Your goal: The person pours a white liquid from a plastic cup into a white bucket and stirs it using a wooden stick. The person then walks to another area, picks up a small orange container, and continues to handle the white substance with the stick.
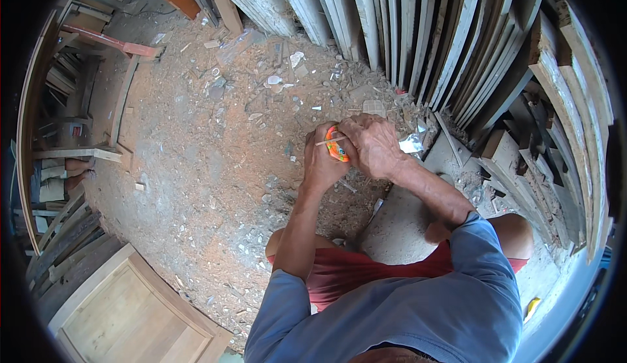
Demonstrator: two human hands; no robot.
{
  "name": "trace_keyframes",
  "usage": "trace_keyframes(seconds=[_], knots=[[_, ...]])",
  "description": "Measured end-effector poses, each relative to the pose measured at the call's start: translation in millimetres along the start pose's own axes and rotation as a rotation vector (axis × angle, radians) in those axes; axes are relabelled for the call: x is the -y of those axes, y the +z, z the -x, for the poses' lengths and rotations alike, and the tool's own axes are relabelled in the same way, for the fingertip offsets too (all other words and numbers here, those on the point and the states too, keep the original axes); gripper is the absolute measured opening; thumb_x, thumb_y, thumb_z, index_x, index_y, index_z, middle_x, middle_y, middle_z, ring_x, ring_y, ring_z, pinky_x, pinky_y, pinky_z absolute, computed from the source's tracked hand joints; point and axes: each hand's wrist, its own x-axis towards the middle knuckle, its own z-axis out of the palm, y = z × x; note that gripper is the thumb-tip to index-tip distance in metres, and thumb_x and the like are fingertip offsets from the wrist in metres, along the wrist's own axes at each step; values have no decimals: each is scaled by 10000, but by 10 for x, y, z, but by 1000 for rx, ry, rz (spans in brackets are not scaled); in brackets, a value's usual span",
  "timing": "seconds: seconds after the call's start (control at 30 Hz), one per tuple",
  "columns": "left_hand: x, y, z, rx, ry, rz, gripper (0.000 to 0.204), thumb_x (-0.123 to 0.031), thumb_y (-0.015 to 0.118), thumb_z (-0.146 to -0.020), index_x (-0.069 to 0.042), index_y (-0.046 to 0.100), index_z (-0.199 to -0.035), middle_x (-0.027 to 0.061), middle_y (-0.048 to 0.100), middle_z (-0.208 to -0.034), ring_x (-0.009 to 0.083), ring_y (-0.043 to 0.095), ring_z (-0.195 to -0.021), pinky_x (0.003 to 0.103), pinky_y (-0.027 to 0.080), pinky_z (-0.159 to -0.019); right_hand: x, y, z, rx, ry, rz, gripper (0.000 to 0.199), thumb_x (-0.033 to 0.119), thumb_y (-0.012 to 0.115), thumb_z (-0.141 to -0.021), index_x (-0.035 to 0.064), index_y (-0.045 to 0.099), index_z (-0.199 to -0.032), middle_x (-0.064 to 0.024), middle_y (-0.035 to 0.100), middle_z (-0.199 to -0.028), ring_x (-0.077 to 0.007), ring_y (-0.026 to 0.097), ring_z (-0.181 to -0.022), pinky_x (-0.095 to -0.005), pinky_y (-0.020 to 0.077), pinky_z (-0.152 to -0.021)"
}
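1. Sawdust and wood chips are covering the dirt floor (196, 167) we are looking down on; planks (405, 30) are leaning in a row along the back and right, and a wooden panel (130, 311) is lying at lower left.
2. We are sitting on a grey stone block (398, 226), knees apart, with both forearms reaching out in front.
3. Our left hand (321, 160) is curling closed around a small orange object (337, 151), holding it from the left and below.
4. Our right hand (372, 144) is closing over the same orange object from above and the right, so both hands are touching it and each other.
5. A thin pale stick (330, 142) is poking out leftwards between the fingers; we cannot tell which hand is pinching it.
6. In our judgement, the work is calling for a steady left hand while the right does the fine movement, keeping everything close over the knees.
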Motion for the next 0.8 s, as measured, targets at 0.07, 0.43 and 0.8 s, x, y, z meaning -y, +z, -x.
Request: trace_keyframes(seconds=[0.07,0.43,0.8], knots=[[1,-35,-16,-62,86,-34,543,-73,803,-717,-41,556,-1200,196,633,-1097,403,633,-1028,482,515,-877,-12,-33,9,-19,-8,-109,198,161,708,-864,9,653,-979,-189,675,-848,-386,681,-820,-500,527,-727],[143,93,95,-196,60,322,764,-151,926,-635,-71,498,-1263,144,598,-1086,374,581,-990,492,459,-893,2,-176,27,18,81,-628,138,105,678,-896,-21,638,-933,-173,663,-819,-322,670,-776,-411,521,-717],[-145,-39,31,195,69,28,654,-181,819,-754,-16,472,-1284,227,585,-1236,442,569,-1125,524,458,-954,-52,78,119,42,166,-12,313,172,676,-862,27,616,-1133,-224,673,-870,-419,679,-867,-496,538,-767]])
